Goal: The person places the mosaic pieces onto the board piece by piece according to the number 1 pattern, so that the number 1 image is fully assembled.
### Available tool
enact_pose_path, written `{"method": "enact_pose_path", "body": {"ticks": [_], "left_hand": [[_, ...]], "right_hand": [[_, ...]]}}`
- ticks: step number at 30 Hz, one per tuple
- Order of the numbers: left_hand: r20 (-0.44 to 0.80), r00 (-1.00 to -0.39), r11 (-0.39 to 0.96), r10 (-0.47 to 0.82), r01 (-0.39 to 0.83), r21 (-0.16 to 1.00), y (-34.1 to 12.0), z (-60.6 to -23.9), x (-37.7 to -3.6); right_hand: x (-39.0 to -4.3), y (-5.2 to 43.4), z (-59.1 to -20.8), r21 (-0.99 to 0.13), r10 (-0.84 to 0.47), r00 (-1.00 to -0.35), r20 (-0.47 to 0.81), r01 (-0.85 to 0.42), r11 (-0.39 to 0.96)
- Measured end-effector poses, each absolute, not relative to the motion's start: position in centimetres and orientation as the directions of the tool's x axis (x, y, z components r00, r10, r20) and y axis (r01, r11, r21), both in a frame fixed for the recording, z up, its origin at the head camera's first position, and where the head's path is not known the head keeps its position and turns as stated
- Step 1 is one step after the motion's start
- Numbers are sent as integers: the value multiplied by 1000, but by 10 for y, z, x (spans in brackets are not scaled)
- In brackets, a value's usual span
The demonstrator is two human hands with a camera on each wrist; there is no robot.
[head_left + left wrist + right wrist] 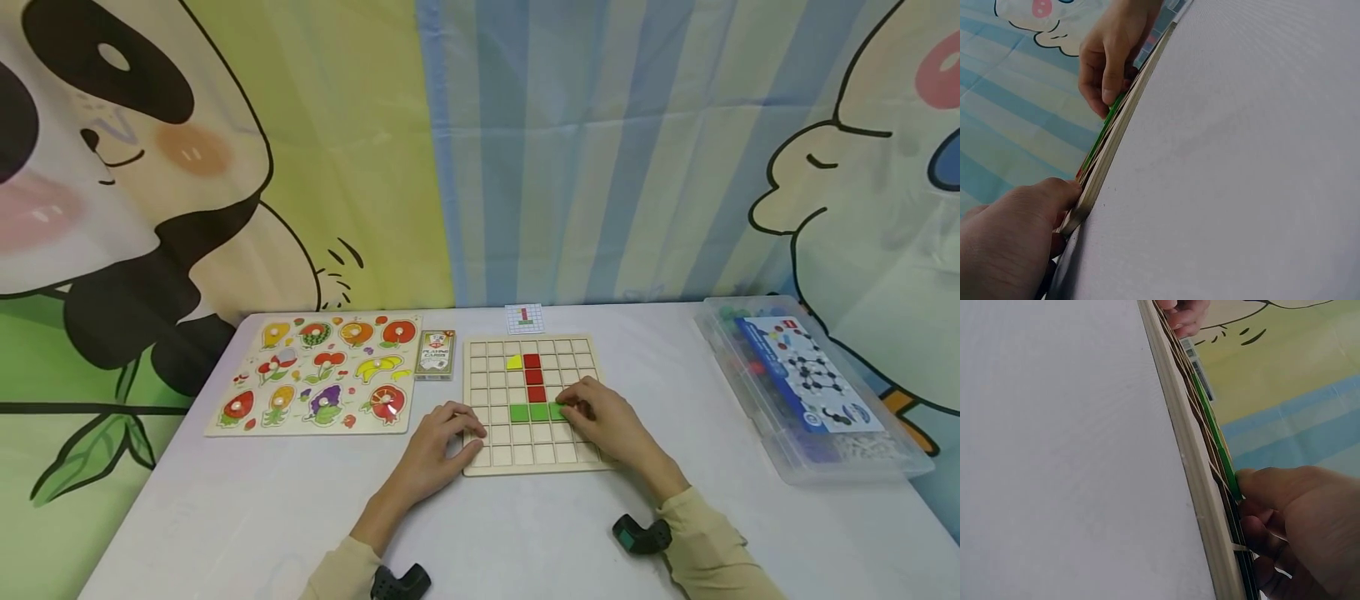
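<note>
A wooden grid board lies flat on the table in the head view. Three red square tiles form a column in its cells, with a yellow piece beside the top one. Below runs a row of green square tiles. My right hand pinches the rightmost green tile with thumb and finger; in the right wrist view my thumb touches the end of the green tile. My left hand rests on the board's left edge with relaxed fingers; the left wrist view shows its thumb touching that edge.
Behind the board lies a small pattern card with a red column over a green row. To the left are a card box and a fruit puzzle board. A clear plastic case stands at the right, before a cartoon curtain.
</note>
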State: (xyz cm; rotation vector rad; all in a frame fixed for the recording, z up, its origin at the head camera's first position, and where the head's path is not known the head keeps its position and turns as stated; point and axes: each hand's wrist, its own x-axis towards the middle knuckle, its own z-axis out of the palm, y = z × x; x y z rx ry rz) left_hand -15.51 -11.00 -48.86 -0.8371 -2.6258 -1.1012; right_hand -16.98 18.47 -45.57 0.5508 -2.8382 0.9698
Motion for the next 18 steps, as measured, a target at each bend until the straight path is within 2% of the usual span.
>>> {"method": "enact_pose_path", "body": {"ticks": [12,18], "left_hand": [[351,-822,582,450,567,583,-112,-488,-155],[338,-811,581,477,579,572,-116,-482,-156]], "right_hand": [[-168,188,-451,-542,-366,-909,198,-413,732],[-168,200,-451,-620,-361,-918,163,-380,686]]}}
